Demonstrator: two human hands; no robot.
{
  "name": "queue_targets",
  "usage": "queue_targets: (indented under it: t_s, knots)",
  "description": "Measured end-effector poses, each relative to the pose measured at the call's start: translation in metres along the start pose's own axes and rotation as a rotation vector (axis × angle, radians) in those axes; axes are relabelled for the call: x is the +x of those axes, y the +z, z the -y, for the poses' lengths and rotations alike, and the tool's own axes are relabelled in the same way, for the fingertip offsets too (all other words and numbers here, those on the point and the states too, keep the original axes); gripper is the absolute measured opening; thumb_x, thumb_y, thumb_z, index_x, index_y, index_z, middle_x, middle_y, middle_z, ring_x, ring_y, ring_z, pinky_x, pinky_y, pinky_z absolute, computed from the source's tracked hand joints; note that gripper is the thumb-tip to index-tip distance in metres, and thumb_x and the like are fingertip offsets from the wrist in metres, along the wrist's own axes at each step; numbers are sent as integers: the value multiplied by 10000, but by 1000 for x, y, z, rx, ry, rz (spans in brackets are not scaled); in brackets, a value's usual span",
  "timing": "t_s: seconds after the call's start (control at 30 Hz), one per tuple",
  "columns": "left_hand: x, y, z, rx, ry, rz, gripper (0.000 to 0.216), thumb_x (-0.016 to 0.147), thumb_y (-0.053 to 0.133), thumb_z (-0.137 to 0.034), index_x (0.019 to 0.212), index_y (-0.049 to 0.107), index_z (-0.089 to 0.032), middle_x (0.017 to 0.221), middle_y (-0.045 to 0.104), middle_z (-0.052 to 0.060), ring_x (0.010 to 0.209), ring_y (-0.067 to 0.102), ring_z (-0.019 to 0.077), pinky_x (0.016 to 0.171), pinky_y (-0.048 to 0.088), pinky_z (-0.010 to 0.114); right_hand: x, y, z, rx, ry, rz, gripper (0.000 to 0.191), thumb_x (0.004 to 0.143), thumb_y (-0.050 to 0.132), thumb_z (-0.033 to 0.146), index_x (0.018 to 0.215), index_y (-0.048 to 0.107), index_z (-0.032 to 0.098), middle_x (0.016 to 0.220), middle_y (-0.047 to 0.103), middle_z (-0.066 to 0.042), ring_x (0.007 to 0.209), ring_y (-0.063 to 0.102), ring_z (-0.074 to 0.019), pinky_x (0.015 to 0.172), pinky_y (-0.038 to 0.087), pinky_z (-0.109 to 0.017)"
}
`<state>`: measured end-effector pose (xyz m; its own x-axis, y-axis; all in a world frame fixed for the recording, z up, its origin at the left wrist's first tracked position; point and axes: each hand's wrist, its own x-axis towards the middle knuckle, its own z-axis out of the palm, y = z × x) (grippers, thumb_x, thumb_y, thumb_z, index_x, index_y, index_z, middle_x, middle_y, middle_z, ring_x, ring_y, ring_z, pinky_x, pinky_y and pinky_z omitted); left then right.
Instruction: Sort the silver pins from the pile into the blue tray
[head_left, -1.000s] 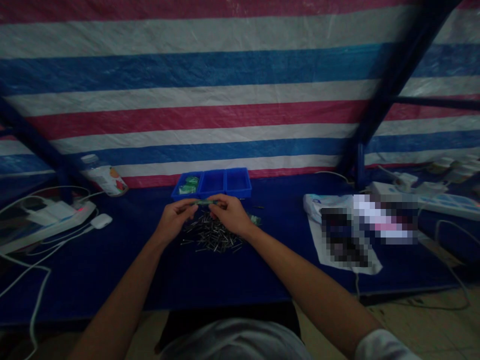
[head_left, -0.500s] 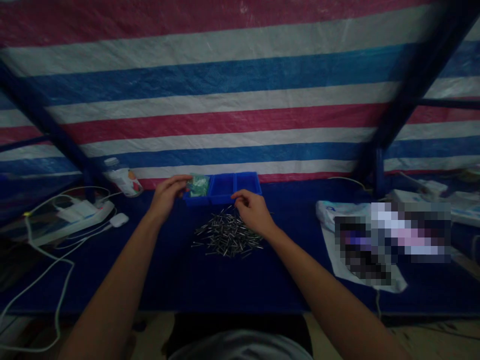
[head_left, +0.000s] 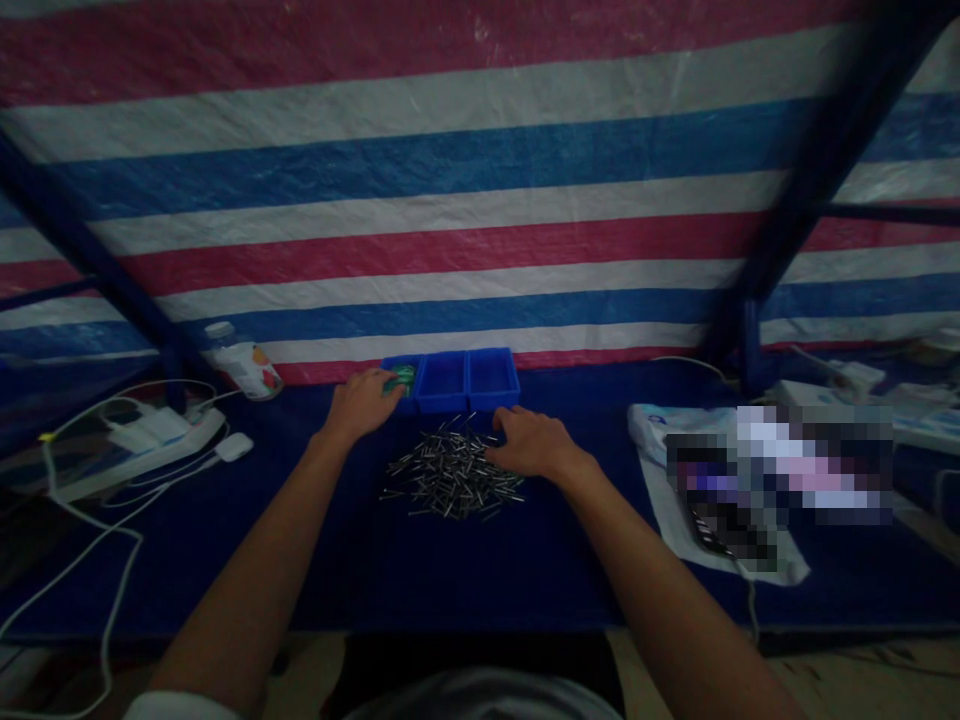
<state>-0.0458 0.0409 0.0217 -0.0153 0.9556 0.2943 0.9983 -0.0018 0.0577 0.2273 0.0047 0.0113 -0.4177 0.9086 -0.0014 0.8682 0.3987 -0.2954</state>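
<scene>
- Since half a second ago, both hands have come down: the right hand (head_left: 532, 442) dropped from near the tray onto the pins, and the left hand (head_left: 364, 400) lowered its green packet (head_left: 405, 378) into the tray.
- Nearest, both bare forearms reach forward over the dark blue table (head_left: 450, 570).
- Right hand lies palm down with its fingers loosely bent, fingertips touching the right edge of the pile of metal pins (head_left: 446, 477); I cannot tell whether it pinches one.
- Left hand has its fingers curled over the green packet in the left compartment of the blue tray (head_left: 491, 382), just behind the pile; the grip itself is hidden.
- A power strip (head_left: 142, 440) lies at the left, a white bag (head_left: 660, 440) at the right.
- Farther back, a bottle (head_left: 244, 365) stands left of the tray, against the striped tarp (head_left: 480, 200).
</scene>
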Motion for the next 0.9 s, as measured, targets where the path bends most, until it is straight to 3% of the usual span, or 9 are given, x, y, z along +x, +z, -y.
queue_targets:
  t_s: [0.27,0.43,0.6,0.67,0.8,0.9]
  knots:
    - [6,8,1,136,86,-75,322,890,427,-224,1102,667,-195,1113,690,111,990,646,286,844,482,395,4,3,-3,-23,6,17,408,745,530,328,1123,584,183,1104,654,-152,964,635,-323,757,472,-427]
    - [8,-10,-5,235,175,-133,278,887,426,-189,1031,663,-173,1035,688,121,932,645,278,777,475,362,6,4,-4,-40,27,34,352,735,519,296,1054,610,179,1021,680,-146,922,648,-322,726,472,-416]
    - [9,-25,-5,222,120,-334,252,910,424,-221,1018,643,-157,1058,660,121,980,606,253,816,454,330,6,0,-8,-6,7,75,354,732,527,330,1047,619,197,1023,683,-129,912,646,-304,715,460,-392]
    - [9,-22,-1,244,101,-237,279,903,419,-201,1062,645,-159,1097,657,131,988,612,268,811,458,343,5,-4,-11,36,-23,118,366,710,557,351,1047,619,220,1011,686,-101,884,646,-274,695,454,-361]
    - [11,-10,12,318,136,129,369,851,440,-153,1140,665,-196,1102,684,139,1001,634,316,846,456,405,2,-12,-14,95,-43,226,476,632,644,405,1077,608,240,1032,677,-69,843,634,-229,660,442,-316]
    - [14,-6,17,328,190,159,390,845,430,-165,1149,671,-204,1151,676,139,1089,601,320,921,424,422,1,-13,-14,96,-28,238,533,610,666,383,1117,597,234,1070,664,-71,866,624,-229,667,442,-314]
